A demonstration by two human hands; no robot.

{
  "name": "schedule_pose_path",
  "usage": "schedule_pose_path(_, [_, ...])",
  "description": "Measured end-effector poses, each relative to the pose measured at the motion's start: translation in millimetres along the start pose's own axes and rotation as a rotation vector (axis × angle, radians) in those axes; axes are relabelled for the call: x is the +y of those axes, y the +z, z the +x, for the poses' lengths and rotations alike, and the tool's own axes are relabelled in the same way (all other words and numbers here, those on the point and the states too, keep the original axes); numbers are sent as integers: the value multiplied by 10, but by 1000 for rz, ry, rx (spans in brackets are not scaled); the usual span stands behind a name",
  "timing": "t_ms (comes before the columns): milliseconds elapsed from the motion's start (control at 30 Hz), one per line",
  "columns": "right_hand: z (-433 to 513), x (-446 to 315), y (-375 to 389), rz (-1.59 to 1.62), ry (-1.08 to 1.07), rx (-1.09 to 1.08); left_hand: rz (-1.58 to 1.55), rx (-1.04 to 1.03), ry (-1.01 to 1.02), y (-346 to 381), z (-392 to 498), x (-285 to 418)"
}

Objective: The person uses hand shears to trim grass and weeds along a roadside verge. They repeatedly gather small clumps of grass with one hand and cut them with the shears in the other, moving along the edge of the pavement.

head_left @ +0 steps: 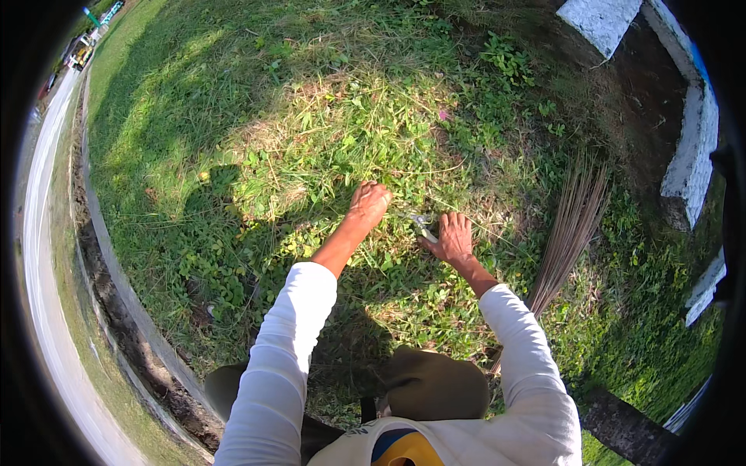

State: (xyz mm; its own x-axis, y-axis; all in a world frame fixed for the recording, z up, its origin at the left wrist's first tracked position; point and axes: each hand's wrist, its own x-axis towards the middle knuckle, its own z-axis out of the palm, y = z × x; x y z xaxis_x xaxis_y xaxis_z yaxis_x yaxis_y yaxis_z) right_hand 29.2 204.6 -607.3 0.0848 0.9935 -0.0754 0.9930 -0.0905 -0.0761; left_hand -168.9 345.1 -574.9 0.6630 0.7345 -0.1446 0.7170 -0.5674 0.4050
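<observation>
My left hand (370, 202) is closed at the middle of the sunlit weeds and grass (326, 145); its fingertips are hidden, and grass blades show around it. To its right my right hand (452, 236) is low over the grass, palm down. Beside its thumb is a small tool with a pale handle (427, 233) and a shiny metal part, seemingly garden shears or a pruner; the grip on it is partly hidden. A broom of thin brown sticks (574, 224) lies on the grass to the right of my right hand.
White-painted concrete or stone edging (690, 145) curves around bare soil at the upper right. A concrete kerb and ditch (119, 279) run down the left, beside a pale road (44, 233). A dark trunk-like piece (623, 422) is at the lower right. My bent knees are below my hands.
</observation>
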Motion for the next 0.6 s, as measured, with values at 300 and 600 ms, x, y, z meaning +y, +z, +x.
schedule_pose_path(300, [246, 1, -144, 215, -8, -322, -157, 63, -137, -195, 32, 146])
schedule_pose_path(600, [-202, 623, -249, -42, -29, 147, -163, -37, -126, -409, -43, 279])
